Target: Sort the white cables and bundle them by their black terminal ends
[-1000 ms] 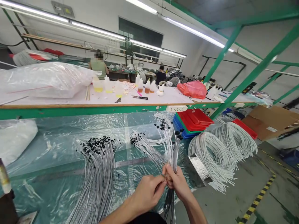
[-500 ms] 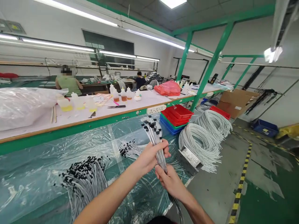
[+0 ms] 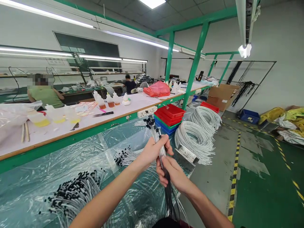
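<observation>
A bundle of thin grey cables (image 3: 156, 134) with black connectors at its top end stands upright in both my hands. My left hand (image 3: 155, 148) is wrapped round it just below the connectors. Lower down, my right hand (image 3: 171, 171) is closed round the same bundle, and the dark loose ends hang beneath it. A large pile of cables with black connectors (image 3: 78, 193) lies on the plastic-covered table (image 3: 47, 161) at the left. Behind my left forearm is a smaller cable pile (image 3: 128, 156), partly hidden by the arm.
Stacked red, green and blue trays (image 3: 169, 115) stand beyond my hands. Coils of white cable (image 3: 196, 136) and a metal box (image 3: 186, 156) sit to their right. A raised bench (image 3: 128, 110) carries squeeze bottles and tweezers (image 3: 103, 114). Two people sit farther back.
My right hand has moved up the bundle, closer to my left hand. The view has turned to the right, and the bundle's lower ends hang more spread out.
</observation>
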Action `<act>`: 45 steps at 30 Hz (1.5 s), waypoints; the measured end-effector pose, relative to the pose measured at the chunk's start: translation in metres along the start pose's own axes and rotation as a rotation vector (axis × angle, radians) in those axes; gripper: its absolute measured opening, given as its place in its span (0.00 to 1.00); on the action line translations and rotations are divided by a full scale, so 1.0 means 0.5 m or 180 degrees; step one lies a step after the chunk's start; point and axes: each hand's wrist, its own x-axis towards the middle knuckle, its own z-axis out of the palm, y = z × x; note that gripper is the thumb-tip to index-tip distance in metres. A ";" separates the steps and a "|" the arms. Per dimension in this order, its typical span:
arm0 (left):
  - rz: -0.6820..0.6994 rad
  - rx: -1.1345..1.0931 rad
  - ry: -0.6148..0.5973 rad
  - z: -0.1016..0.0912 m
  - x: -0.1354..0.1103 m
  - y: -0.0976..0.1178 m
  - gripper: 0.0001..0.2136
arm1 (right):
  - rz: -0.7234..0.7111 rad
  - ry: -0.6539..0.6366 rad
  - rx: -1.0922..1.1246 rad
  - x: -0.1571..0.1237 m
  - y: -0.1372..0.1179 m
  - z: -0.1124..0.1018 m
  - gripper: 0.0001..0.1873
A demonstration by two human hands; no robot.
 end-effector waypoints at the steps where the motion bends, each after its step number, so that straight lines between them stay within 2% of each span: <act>1: 0.0028 0.0224 -0.0008 -0.004 -0.001 0.003 0.22 | -0.0061 0.0055 0.0033 0.004 0.000 0.004 0.28; 5: 0.0106 0.0631 -0.0107 -0.020 -0.012 0.017 0.22 | -0.0247 0.0027 -0.0039 0.019 0.002 0.020 0.28; 8: -0.0022 0.0785 -0.0303 -0.032 -0.024 0.024 0.23 | -0.0404 0.0029 -0.0077 0.029 0.004 0.032 0.28; 10: -0.0014 0.0761 -0.0471 -0.048 -0.033 0.029 0.22 | -0.0493 -0.0012 -0.0064 0.035 0.004 0.039 0.28; 12: 0.0164 0.0684 -0.0530 -0.074 -0.043 0.037 0.25 | -0.0521 -0.0061 0.0008 0.041 0.002 0.043 0.28; 14: 0.0473 0.0520 -0.0265 -0.105 -0.051 0.055 0.33 | -0.0494 -0.0091 0.0083 0.046 -0.001 0.045 0.27; 16: 0.0860 0.0367 0.0299 -0.132 -0.054 0.084 0.37 | -0.0431 -0.0137 0.0103 0.051 0.000 0.047 0.27; 19: 0.1319 0.0722 0.1148 -0.152 -0.045 0.140 0.34 | -0.0312 -0.0289 0.0067 0.056 0.009 0.055 0.28; 21: 0.1445 0.1249 0.1329 -0.153 -0.032 0.172 0.29 | -0.0234 -0.0438 0.0041 0.059 0.019 0.065 0.28; 22: 0.1378 0.1467 0.1233 -0.153 -0.026 0.184 0.27 | -0.0193 -0.0510 0.0040 0.060 0.023 0.071 0.29; 24: 0.1007 0.1688 0.0757 -0.151 -0.018 0.199 0.25 | -0.0124 -0.0586 0.0078 0.062 0.031 0.080 0.29; 27: 0.0441 0.1729 0.0078 -0.144 -0.018 0.199 0.24 | -0.0074 -0.0581 0.0164 0.066 0.033 0.088 0.29; 33: 0.0281 0.1720 -0.0498 -0.128 -0.025 0.156 0.25 | -0.0059 -0.0525 0.0252 0.072 0.030 0.088 0.31; 36: 0.0214 0.1556 -0.0583 -0.135 -0.021 0.134 0.25 | -0.0054 -0.0496 0.0232 0.074 0.032 0.086 0.31; 39: 0.0227 0.1456 -0.0540 -0.155 -0.022 0.139 0.26 | -0.0074 -0.0457 0.0221 0.078 0.034 0.084 0.31; 43: 0.0939 0.1107 0.0177 -0.173 -0.034 0.182 0.30 | -0.0077 -0.0409 0.0237 0.084 0.032 0.080 0.31; 45: 0.1219 0.1532 0.0375 -0.167 -0.042 0.199 0.29 | -0.0044 -0.0451 0.0234 0.088 0.030 0.081 0.30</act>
